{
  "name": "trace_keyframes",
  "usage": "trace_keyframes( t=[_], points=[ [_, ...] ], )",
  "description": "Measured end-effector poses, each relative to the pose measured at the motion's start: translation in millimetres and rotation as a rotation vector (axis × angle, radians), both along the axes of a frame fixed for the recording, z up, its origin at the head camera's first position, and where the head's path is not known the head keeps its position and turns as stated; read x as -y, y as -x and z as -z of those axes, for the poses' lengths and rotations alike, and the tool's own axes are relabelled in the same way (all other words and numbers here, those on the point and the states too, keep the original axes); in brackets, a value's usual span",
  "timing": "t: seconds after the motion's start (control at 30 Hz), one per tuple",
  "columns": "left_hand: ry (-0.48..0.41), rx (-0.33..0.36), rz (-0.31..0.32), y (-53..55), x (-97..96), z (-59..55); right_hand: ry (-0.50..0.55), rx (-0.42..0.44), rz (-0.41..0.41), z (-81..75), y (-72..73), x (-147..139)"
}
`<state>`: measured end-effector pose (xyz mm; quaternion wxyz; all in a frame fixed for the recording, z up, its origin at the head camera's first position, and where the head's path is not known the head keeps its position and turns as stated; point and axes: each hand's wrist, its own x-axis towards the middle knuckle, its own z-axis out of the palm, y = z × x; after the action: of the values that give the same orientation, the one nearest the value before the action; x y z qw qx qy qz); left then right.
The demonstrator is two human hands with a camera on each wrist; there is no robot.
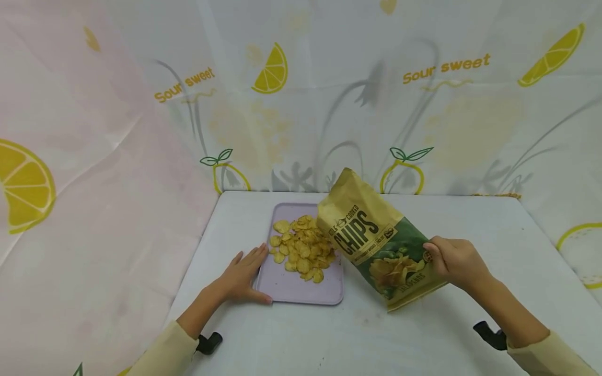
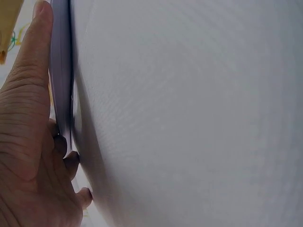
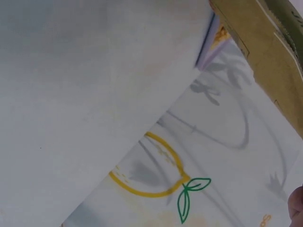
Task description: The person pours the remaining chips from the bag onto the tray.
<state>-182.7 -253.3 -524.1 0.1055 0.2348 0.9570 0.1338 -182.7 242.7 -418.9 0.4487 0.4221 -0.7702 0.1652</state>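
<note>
A lilac tray [image 1: 296, 292] lies on the table with a heap of potato chips [image 1: 304, 250] on it. My left hand [image 1: 242, 279] rests at the tray's left edge, fingers straight and thumb at the near corner. In the left wrist view, the hand [image 2: 26, 127] lies along the tray's side [image 2: 61, 71]. My right hand [image 1: 461, 263] grips the lower side of a gold and green chip bag [image 1: 371, 235], thumb on the front. The bag tilts left, its upper end over the tray's right side. The right wrist view catches the bag's edge [image 3: 265, 61].
A white table [image 1: 376, 344] carries the tray. Behind and to the left hangs a pale cloth [image 1: 320, 62] printed with lemons. Black wrist straps [image 1: 209, 343] show at both cuffs.
</note>
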Motion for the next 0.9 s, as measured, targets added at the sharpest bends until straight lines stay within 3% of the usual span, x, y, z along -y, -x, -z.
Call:
trace_keyframes(
  t=[0.53,0.9],
  points=[
    [0.004,-0.008,0.002,1.4,-0.4,-0.3,-0.016,0.044,-0.020,8.5,2.5,-2],
    [0.011,-0.002,0.000,0.3,-0.9,0.9,0.023,0.027,-0.015,-1.4,-1.2,1]
  ],
)
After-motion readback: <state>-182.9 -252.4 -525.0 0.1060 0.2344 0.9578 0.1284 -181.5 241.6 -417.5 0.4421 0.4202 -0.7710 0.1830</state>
